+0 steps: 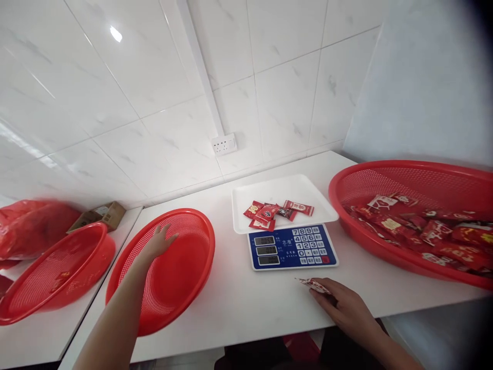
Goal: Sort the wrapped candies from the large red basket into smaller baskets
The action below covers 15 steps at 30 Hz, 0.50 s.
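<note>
My left hand [157,243] reaches into an empty red mesh basket [192,226], fingers spread and holding nothing. My right hand [342,306] rests on the white table near its front edge, fingers closed on a small red-and-white snack packet [313,284]. Just beyond it stands a blue-faced scale [292,247] whose white tray [246,200] carries several red packets [275,211]. To the right a large red basket [408,174] holds many more red packets [431,228].
A second red basket [57,272] sits on the neighbouring table at the left, with a red plastic bag [31,226] and a small cardboard box [102,214] behind it. A wall socket [224,144] is on the tiled wall.
</note>
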Tool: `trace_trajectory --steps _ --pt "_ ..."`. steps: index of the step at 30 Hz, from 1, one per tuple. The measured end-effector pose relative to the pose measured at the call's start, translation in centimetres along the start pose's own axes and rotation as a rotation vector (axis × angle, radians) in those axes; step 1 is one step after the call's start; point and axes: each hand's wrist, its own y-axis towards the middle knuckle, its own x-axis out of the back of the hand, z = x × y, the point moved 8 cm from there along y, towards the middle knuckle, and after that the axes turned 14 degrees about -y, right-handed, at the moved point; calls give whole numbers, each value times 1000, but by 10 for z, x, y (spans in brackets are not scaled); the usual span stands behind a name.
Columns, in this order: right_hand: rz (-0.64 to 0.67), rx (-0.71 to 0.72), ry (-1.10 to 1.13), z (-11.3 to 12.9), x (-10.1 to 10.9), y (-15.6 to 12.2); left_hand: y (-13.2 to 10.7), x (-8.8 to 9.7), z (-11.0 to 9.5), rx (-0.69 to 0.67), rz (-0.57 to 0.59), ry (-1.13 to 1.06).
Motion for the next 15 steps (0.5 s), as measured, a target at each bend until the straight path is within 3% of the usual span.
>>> trace_trajectory --steps 5,8,11,15 --pt "25 -98 96 -2 2 1 11 -18 -70 -130 159 -96" --pt "-18 -146 133 0 22 3 10 -27 -112 -201 237 -152" --pt "-160 -238 0 -13 68 5 3 -38 -147 -276 346 -180" --pt "-363 -433 -334 -73 148 11 -16 -43 -172 -343 458 -161"
